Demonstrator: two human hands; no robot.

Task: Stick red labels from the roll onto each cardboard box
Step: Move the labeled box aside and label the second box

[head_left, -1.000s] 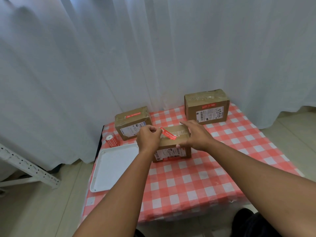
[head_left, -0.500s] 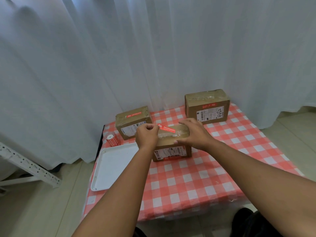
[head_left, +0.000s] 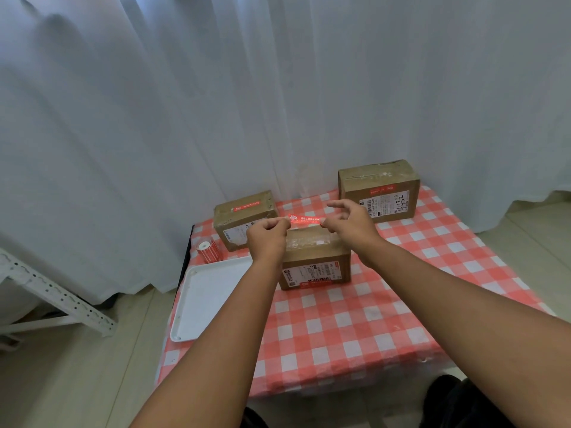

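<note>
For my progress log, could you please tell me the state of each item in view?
Left hand: pinching the label's left end.
Right hand: pinching its right end.
Red label: stretched above the near box, unstuck.
Near box: top unlabelled.
Left box: labelled on top.
Label roll: upright.

I see my left hand (head_left: 268,234) and right hand (head_left: 350,222) pinching opposite ends of a red rectangular label (head_left: 304,219), stretched mid-frame above the middle brown cardboard box (head_left: 315,257).
</note>
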